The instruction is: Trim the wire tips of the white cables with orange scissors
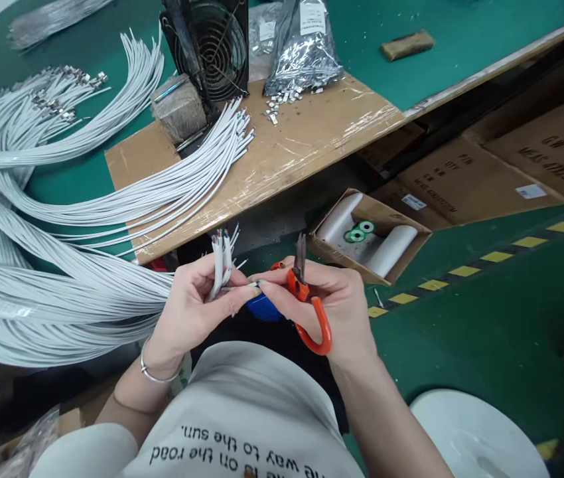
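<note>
My left hand (197,299) is closed around a bunch of white cables (221,259), whose cut ends stick up above the fingers. My right hand (329,305) holds orange-handled scissors (318,325) against the palm, blades pointing up. Its thumb and fingertips pinch the end of one cable, meeting the left thumb there. The long cable bundle (77,305) runs from my left hand to the left over the table. Further cables (202,166) lie on the cardboard with their ends fanned out.
A black fan (215,53) stands at the back beside a wrapped block (180,109). Small metal connectors (282,99) lie before a plastic bag (304,46). A carton (399,265) with white rolls sits below the table edge. A white round object (476,431) is at lower right.
</note>
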`<state>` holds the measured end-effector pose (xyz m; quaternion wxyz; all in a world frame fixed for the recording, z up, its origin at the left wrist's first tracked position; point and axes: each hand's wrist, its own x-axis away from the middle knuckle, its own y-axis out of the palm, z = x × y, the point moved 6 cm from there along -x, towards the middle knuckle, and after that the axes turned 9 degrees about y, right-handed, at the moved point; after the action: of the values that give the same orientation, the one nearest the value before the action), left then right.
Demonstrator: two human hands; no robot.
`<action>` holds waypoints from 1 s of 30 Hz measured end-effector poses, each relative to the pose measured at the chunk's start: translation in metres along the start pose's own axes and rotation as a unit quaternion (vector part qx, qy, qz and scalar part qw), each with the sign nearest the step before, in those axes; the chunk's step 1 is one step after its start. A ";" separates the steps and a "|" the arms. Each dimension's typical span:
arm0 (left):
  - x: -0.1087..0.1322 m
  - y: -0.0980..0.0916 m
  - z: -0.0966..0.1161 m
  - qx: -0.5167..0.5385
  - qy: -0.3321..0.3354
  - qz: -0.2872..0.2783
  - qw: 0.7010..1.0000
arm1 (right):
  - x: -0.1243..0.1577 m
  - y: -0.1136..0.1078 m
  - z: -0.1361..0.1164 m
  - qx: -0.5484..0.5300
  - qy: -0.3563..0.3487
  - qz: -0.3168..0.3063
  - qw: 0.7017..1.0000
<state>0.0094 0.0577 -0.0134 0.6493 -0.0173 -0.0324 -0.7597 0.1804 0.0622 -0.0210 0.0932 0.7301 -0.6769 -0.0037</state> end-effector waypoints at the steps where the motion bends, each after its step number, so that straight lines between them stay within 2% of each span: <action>1: 0.000 -0.001 0.001 -0.016 0.000 -0.002 1.000 | 0.001 -0.002 -0.004 0.025 -0.013 -0.007 1.000; 3: -0.001 0.000 0.002 -0.039 -0.001 -0.010 0.999 | 0.006 -0.004 -0.014 0.097 -0.062 -0.013 0.993; 6: -0.002 0.003 0.003 -0.060 0.001 -0.023 0.998 | 0.013 -0.003 -0.030 0.229 -0.149 0.001 0.962; 8: -0.002 0.002 0.003 -0.071 -0.002 -0.007 0.997 | 0.013 -0.003 -0.035 0.258 -0.163 0.001 0.952; 13: -0.001 0.001 0.006 -0.077 -0.017 0.022 0.997 | 0.005 -0.007 -0.028 0.186 -0.081 -0.030 0.979; 20: 0.000 0.005 0.007 -0.108 0.027 0.029 0.993 | 0.003 -0.009 -0.025 0.153 -0.051 0.008 0.987; 22: 0.003 0.006 0.006 -0.101 0.028 0.024 0.994 | 0.004 -0.005 -0.021 0.122 -0.061 0.040 0.990; 24: 0.006 0.007 0.003 -0.083 0.019 0.023 0.996 | 0.009 0.000 -0.015 0.092 -0.091 0.098 0.987; 27: 0.010 0.007 -0.001 -0.059 0.008 0.028 0.998 | 0.020 0.009 -0.006 0.079 -0.155 0.194 0.965; 30: 0.009 0.007 -0.004 -0.019 -0.005 0.032 0.999 | 0.023 0.015 0.003 0.070 -0.146 0.212 0.964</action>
<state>0.0155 0.0477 -0.0167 0.6729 -0.0345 -0.0210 -0.7387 0.1667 0.0379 -0.0190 -0.0592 0.5664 -0.8209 -0.0437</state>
